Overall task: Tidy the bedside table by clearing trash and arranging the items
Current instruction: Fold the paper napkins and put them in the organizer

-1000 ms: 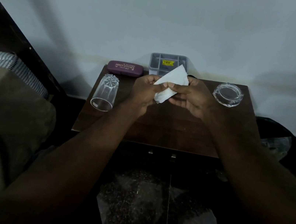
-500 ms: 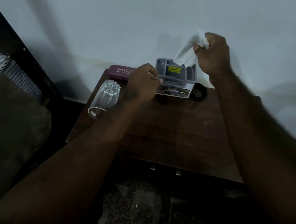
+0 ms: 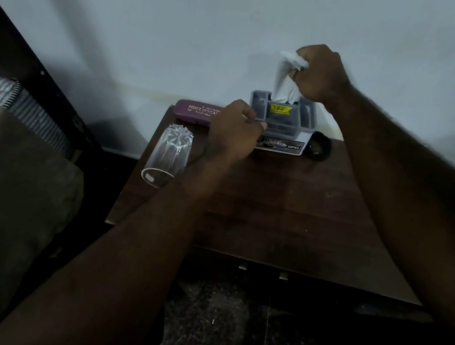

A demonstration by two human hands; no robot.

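1. A glass (image 3: pixel 166 156) lies on its side, left of the left hand (image 3: pixel 234 131)
2. That hand's fingers curl at the left edge of the grey organizer (image 3: pixel 284 123); whether they pinch it is unclear
3. The right hand (image 3: pixel 319 73), above the organizer, clenches the white tissue (image 3: pixel 284 84), whose lower end dips inside

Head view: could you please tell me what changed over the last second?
The left hand let go of the white tissue and grips the grey organiser at its edge. The right hand bunched the tissue and lifted it above the organiser. The glass tumbler and spectacle case stayed put.
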